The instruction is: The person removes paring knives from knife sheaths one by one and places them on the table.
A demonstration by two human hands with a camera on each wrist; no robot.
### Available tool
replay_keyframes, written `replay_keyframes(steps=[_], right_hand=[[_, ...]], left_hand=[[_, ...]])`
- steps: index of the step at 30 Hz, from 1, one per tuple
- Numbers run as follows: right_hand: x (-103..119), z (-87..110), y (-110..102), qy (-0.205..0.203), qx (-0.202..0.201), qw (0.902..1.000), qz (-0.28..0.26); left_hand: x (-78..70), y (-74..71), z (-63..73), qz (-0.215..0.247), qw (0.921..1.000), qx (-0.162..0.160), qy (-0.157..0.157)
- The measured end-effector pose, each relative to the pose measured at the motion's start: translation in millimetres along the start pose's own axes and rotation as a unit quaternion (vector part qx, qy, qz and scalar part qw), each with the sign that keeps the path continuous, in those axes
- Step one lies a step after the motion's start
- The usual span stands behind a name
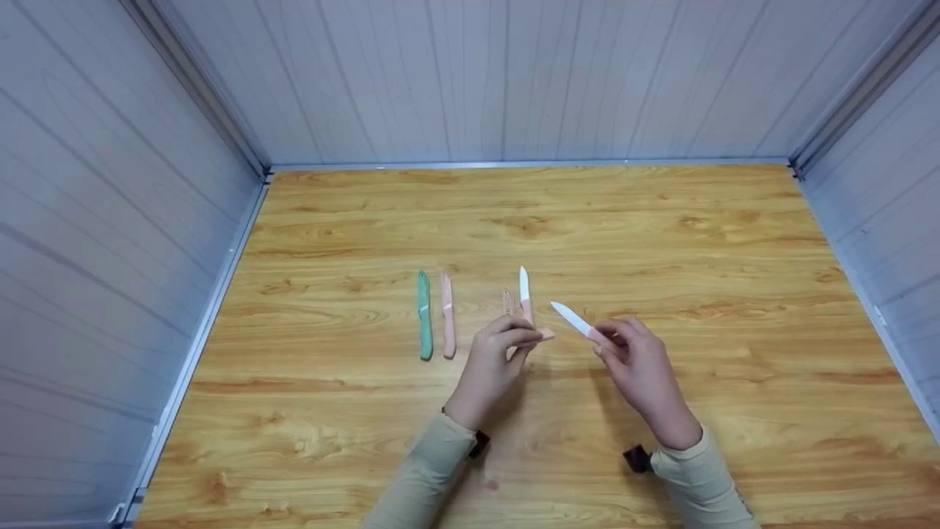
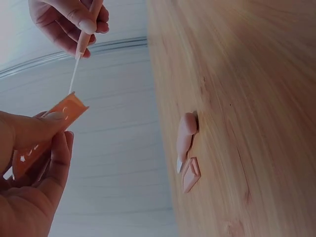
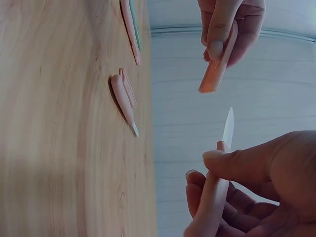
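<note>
My right hand (image 1: 646, 364) grips the pink handle of a knife (image 3: 211, 197), its white blade bare and pointing up and left. Between thumb and fingers, my left hand (image 1: 496, 360) pinches a pink blade sheath (image 2: 69, 112). In the right wrist view the blade tip stands a short way apart from the sheath's open end. Beyond the left hand, a second pink knife (image 1: 524, 286) lies on the table with its white blade uncovered. Another pink sheath (image 1: 507, 302) lies just left of it, and the left hand partly hides both in the head view.
To the left lie a green sheathed knife (image 1: 424, 316) and a pink sheathed knife (image 1: 448, 316), side by side. Everything rests on a wood-grain table (image 1: 661, 235). Pale panel walls (image 1: 470, 81) rise at the back and both sides.
</note>
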State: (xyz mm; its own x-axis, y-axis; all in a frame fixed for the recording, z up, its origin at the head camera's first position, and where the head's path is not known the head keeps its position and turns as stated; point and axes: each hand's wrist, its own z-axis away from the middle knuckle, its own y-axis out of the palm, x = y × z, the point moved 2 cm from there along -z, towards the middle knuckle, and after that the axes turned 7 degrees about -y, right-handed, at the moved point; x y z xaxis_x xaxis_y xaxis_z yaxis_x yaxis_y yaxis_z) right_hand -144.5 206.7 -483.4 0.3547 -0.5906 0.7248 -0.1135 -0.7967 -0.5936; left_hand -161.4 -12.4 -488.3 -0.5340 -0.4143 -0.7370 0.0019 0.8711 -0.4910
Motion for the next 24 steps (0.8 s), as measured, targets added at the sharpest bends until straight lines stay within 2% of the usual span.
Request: replay_keyframes(steps=[4, 9, 11, 17, 24], right_hand=[[-1.2, -1.1, 3.0, 0.023, 0.009, 0.9995, -0.018], [-3.3, -0.7, 5.7, 0.057, 0.017, 0.9978, -0.029], [-5.4, -0.7, 6.9, 0.071, 0.016, 0.9966, -0.038], [-16.0, 0.2, 10.9, 0.123, 0.014, 0.9858, -0.113], [-21.9, 0.7, 12.7, 0.153, 0.011, 0.9764, -0.153]], left_hand=[[0.4, 1.7, -1.1, -0.002, 0.9997, 0.019, -0.014], [2.0, 3.8, -3.3, 0.027, 0.9971, 0.036, -0.062], [2.9, 4.2, -4.2, 0.044, 0.9955, 0.036, -0.076], [4.3, 6.8, -5.7, 0.080, 0.9923, 0.026, -0.092], [10.4, 14.8, -7.0, 0.158, 0.9748, 0.028, -0.155]])
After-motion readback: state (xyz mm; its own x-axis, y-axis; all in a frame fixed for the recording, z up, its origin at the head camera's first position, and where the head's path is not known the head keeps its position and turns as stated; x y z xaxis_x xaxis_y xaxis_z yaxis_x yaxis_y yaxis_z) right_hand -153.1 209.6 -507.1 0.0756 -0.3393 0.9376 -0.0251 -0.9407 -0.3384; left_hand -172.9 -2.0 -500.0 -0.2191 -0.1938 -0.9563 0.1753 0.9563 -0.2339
